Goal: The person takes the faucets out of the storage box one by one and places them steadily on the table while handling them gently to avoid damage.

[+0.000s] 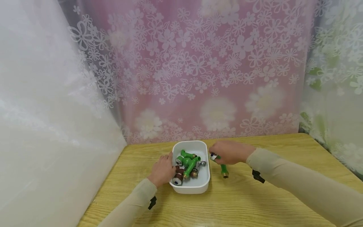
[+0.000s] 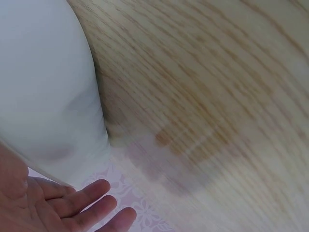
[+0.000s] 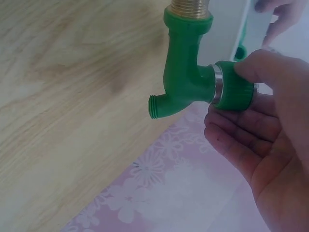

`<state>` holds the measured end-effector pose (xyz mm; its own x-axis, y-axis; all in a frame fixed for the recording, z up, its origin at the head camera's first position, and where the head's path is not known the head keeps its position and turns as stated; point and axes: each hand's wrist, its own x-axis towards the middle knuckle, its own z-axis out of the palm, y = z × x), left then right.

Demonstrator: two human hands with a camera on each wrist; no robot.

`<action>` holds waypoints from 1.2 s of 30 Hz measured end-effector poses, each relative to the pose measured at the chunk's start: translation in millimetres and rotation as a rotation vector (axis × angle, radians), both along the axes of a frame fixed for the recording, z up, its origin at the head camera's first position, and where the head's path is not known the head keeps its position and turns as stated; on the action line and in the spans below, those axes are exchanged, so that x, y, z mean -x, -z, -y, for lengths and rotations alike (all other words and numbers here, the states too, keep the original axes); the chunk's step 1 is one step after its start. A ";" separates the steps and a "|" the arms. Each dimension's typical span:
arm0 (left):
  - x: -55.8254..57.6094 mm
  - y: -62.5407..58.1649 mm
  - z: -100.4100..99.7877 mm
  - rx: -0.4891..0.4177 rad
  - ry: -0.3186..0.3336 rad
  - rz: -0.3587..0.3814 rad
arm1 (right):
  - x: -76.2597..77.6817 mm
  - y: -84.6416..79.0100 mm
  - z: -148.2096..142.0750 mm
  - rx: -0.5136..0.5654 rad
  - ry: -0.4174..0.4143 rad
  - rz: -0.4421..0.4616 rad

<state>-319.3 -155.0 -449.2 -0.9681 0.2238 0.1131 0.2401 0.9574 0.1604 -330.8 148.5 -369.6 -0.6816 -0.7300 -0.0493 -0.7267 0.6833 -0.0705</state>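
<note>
At the far left, the table is bordered by a white sheet (image 1: 42,110). Next, the left hand (image 1: 162,170) is rested against the left side of a white tub (image 1: 191,190); its fingers are loosely extended and slightly parted (whether the tub is pressed by the thumb cannot be told). Inside the tub, a brown tap (image 1: 178,177) with a silvery face is seen at the near left, with green taps (image 1: 191,167) piled beside it and a small chrome fitting (image 1: 202,163) toward the right wall. Just right of the tub, a green tap with a brass threaded end (image 3: 186,72) is held over the wooden table (image 1: 241,201), its ribbed knob pinched between thumb and fingers by the right hand (image 1: 231,152). Farther right, a pale floral curtain (image 1: 334,63) is hung.
</note>
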 end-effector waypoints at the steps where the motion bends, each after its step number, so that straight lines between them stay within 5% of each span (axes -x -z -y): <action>1: 0.2 -0.1 0.0 -0.001 0.001 -0.002 | 0.4 2.4 -1.1 -0.006 0.003 0.012; 28: -0.6 0.7 -1.0 -0.009 -0.016 0.052 | 26.4 43.4 -2.9 -0.062 0.045 0.044; 36: -2.6 -0.7 -0.5 -0.017 0.000 0.015 | 25.8 51.8 2.4 -0.050 0.036 0.045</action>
